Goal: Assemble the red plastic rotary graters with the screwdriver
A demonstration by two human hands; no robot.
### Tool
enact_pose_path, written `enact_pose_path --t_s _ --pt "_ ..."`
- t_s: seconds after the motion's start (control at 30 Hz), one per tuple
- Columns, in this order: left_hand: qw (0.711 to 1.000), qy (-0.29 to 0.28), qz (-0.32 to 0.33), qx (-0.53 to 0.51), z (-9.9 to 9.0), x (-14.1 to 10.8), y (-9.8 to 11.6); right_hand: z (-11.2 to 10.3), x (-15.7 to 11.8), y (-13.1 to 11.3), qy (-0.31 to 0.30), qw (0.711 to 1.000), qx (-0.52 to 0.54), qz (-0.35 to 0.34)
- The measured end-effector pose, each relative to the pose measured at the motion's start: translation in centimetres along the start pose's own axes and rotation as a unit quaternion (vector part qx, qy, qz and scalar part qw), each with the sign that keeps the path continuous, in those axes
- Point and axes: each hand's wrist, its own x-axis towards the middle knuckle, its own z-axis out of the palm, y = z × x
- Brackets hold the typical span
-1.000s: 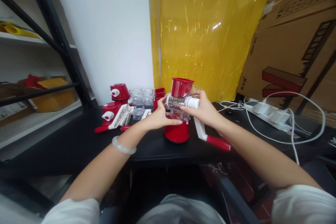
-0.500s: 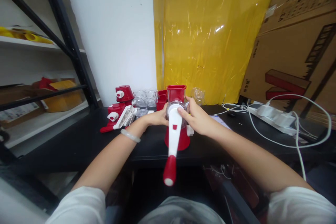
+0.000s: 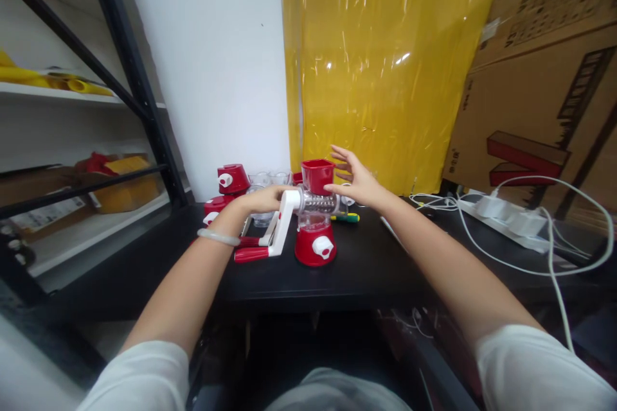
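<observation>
A rotary grater (image 3: 315,245) stands upright on the black table, with a red base, red feed hopper and perforated metal drum in a clear housing. Its white crank (image 3: 285,221) with a red handle points left, and a white knob faces me on the base. My left hand (image 3: 263,199) reaches behind the crank and holds the grater at the drum's left end; its fingertips are partly hidden. Beside the hopper, my right hand (image 3: 359,181) is open with fingers spread, its thumb at the hopper's lower right edge; I cannot tell whether it touches.
A second red grater body (image 3: 232,178) and clear plastic parts (image 3: 270,178) stand behind my left arm. A green-and-yellow-handled tool (image 3: 347,218) lies behind the grater. To the right are a white power strip (image 3: 506,221) with loose cables and a large cardboard box (image 3: 530,109).
The grater has been turned, so its crank went from facing me to pointing left. My right hand has loosened from the housing and spread its fingers beside the hopper.
</observation>
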Motion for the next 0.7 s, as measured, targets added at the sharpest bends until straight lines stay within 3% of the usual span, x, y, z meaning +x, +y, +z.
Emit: enact_pose_path --t_s 0.13,0.23,0.33,0.4,0.5,0.7 --pt "0.997 0.031 -0.025 -0.073 -0.6 -1.6 2.8 1.0 1.1 0.3 -0.036 0.996 0.079 0.022" --pt "0.989 0.116 -0.055 -0.075 0.3 -2.0 4.6 1.6 1.5 0.5 -0.022 0.996 0.08 0.044" --pt "0.99 0.141 0.001 0.0 2.0 -1.5 5.6 1.8 1.7 0.7 -0.01 0.996 0.077 0.044" --pt "0.985 0.165 0.013 0.04 3.4 -1.0 5.8 2.0 1.6 1.0 -0.009 0.996 0.077 0.04" --pt "0.965 0.25 -0.001 0.075 5.1 -0.4 5.6 2.6 1.2 1.8 -0.017 0.995 0.089 0.039" --pt "0.959 0.273 0.014 0.078 5.7 -0.3 5.0 4.0 0.9 2.3 0.004 0.99 0.138 0.039"
